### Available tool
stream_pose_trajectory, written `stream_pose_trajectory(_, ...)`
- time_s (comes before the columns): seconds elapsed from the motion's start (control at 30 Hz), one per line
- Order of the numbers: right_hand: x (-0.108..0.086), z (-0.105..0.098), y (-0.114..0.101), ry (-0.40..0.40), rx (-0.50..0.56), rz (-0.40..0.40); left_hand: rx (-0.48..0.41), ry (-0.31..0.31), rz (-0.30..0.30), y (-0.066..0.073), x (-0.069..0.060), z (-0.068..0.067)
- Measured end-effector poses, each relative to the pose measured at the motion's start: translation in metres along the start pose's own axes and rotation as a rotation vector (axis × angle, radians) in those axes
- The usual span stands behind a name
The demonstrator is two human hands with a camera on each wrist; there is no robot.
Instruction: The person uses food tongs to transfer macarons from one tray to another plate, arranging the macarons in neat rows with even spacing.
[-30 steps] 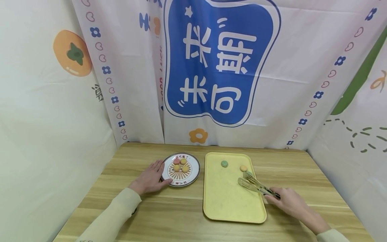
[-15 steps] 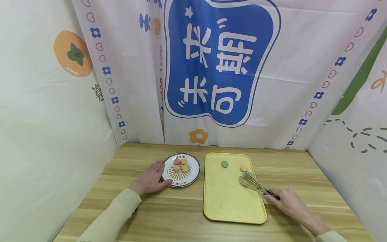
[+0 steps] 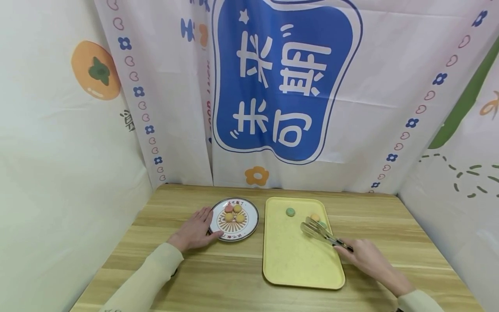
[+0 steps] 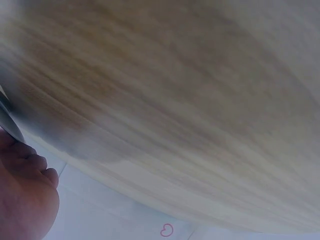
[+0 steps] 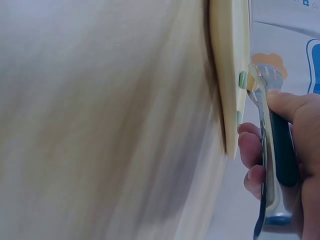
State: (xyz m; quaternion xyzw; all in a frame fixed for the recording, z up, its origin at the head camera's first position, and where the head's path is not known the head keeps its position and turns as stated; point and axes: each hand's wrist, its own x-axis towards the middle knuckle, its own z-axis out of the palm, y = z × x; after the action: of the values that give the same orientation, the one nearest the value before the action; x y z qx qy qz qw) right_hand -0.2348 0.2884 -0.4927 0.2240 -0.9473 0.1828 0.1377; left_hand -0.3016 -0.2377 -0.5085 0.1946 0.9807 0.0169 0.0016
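My left hand [image 3: 193, 231] rests on the left rim of a white patterned plate [image 3: 251, 225], fingers extended. On the plate sit a pink macaron [image 3: 228, 209] and three yellow macarons [image 3: 240, 218]. In my right hand [image 3: 364, 258] I grip metal food tongs [image 3: 328, 237] with dark handles; the right wrist view shows the thumb on one dark grip [image 5: 283, 150] and curled fingers on the other side. Their tips hover over a yellow tray [image 3: 296, 264], by a yellow-orange macaron [image 3: 315, 217] and a partly hidden green macaron [image 3: 322, 225]. Nothing visible lies between the tips.
Another green macaron [image 3: 290, 212] lies near the tray's far end. Tray and plate stand side by side on a wooden table [image 3: 218, 277]. A printed cloth [image 3: 183, 143] hangs behind the table's far edge, with white cloth walls at both sides.
My right hand has shifted left and a little away, bringing the tongs' tips beside the yellow-orange macaron. The tongs' arms drew closer, then parted slightly. My left hand has stayed on the plate.
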Motion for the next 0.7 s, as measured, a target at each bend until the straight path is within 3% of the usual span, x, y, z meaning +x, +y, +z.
stream_pose_trajectory(0.17,0.01,0.003,-0.008,0.042,0.012,-0.074,-0.011,-0.002,-0.002,0.0,0.0,0.0)
stream_pose_trajectory(0.3,0.019,0.007,-0.013,0.041,-0.003,-0.083,-0.02,0.001,-0.001,0.0,-0.001,0.0)
stream_pose_trajectory(0.7,0.042,0.016,-0.036,-0.119,0.07,0.016,-0.012,0.018,0.009,-0.001,0.0,0.001)
